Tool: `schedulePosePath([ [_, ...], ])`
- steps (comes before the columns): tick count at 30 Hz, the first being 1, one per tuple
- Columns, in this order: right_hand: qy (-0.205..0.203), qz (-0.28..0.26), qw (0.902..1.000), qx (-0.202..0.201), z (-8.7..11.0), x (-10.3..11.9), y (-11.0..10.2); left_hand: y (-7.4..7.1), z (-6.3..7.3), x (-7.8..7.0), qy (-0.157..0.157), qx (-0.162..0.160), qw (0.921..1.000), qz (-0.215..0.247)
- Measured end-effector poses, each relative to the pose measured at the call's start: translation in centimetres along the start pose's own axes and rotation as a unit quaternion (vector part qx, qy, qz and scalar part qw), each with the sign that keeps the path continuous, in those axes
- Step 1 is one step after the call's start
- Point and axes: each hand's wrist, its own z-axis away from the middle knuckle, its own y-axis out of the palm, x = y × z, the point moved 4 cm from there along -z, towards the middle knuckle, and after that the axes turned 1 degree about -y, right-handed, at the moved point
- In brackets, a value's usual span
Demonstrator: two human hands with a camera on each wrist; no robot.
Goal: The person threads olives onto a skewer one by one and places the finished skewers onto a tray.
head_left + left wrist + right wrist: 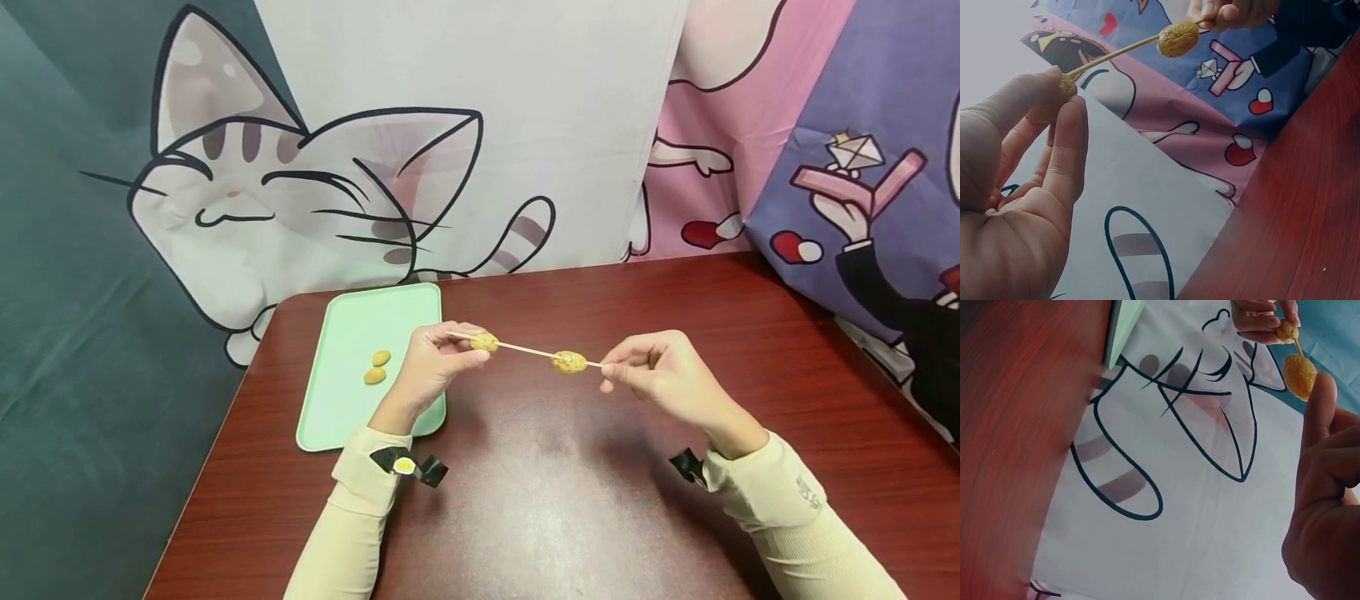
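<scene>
A thin wooden skewer point(525, 348) is held up over the table, running through two wrinkled, yellow-brown oval pieces of food. My left hand point(435, 367) pinches the left food piece point(484, 342) between thumb and fingers, and the skewer's tip pokes out beyond it. The other food piece point(569, 362) sits further along, near the right end. There my right hand point(667, 375) pinches the skewer between thumb and fingertips. In the left wrist view, bare stick shows between the left hand and the far food piece point(1178, 39).
A pale green tray point(337, 417) lies at the left of the dark red wooden table point(540, 517), partly behind the left hand. On it rest two smooth yellow-brown oval pieces point(378, 367), close together. A cartoon-printed cloth point(585, 125) hangs behind the table.
</scene>
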Motion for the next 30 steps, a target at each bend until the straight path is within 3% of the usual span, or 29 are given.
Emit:
schedulePosePath([
  [12, 0.0, -0.005, 1.0, -0.004, -0.1, 0.4, -0.1, 0.7, -0.4, 0.1, -0.01, -0.001, 0.9999, 0.007],
  [30, 0.005, -0.006, 0.9999, -0.006, -0.1, 0.3, -0.3, 2.0, -0.9, 0.7, 0.008, 0.013, 0.9998, 0.01],
])
